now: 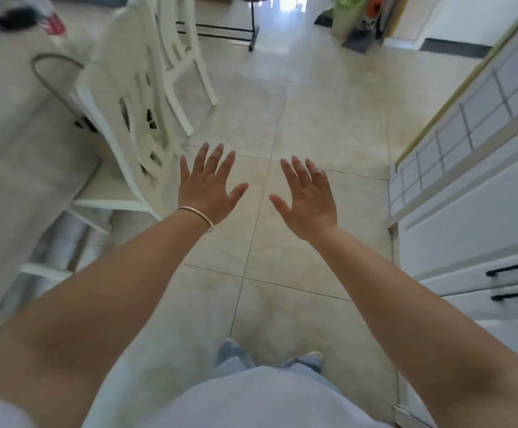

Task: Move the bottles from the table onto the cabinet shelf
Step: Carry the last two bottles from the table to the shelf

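Observation:
My left hand (209, 183) and my right hand (308, 196) are both stretched out in front of me over the tiled floor, palms down, fingers spread, holding nothing. A thin bangle circles my left wrist. The table (20, 143) with a pale top lies at the left. The white cabinet (473, 211) with black handles and a tiled top stands at the right. No bottles are visible in this view, and the frame is blurred.
Two white chairs (134, 112) stand against the table's edge at left centre. A black rack frame (229, 29) and a green object (347, 13) stand far ahead. Beige floor tiles (297, 118) run between table and cabinet.

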